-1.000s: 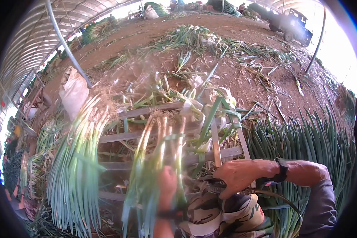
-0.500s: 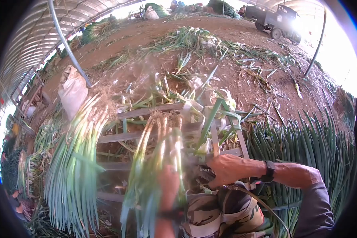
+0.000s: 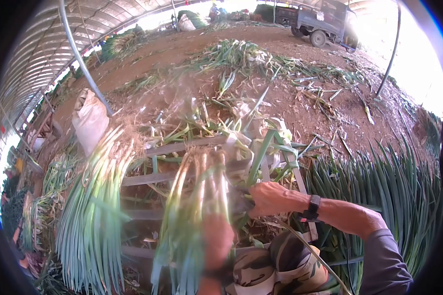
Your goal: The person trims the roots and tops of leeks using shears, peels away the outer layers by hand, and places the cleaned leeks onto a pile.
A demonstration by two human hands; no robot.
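Observation:
A small bunch of green onions [image 3: 198, 182] lies on a slatted wooden rack [image 3: 150, 178], with its white stems and roots away from me. My left hand [image 3: 217, 241] is over the lower stems of this bunch, smeared by motion, so its fingers cannot be made out. Just right of the stems is my right hand [image 3: 268, 199], with its fingers curled closed; what it holds is too unclear to name. A larger bunch of green onions [image 3: 96, 211] rests at the left, leaves toward me.
Long green onions [image 3: 379, 196] are heaped at the right. A pale sack [image 3: 90, 120] stands beside a metal pole [image 3: 79, 56] at the left. Leaf scraps [image 3: 241, 54] litter the soil ahead. A three-wheeled vehicle [image 3: 325, 24] is at the back right.
My right hand has moved forward and slightly left, and its fingers have closed. My left hand has moved slightly right and toward me. The vehicle at the back has shifted left in view.

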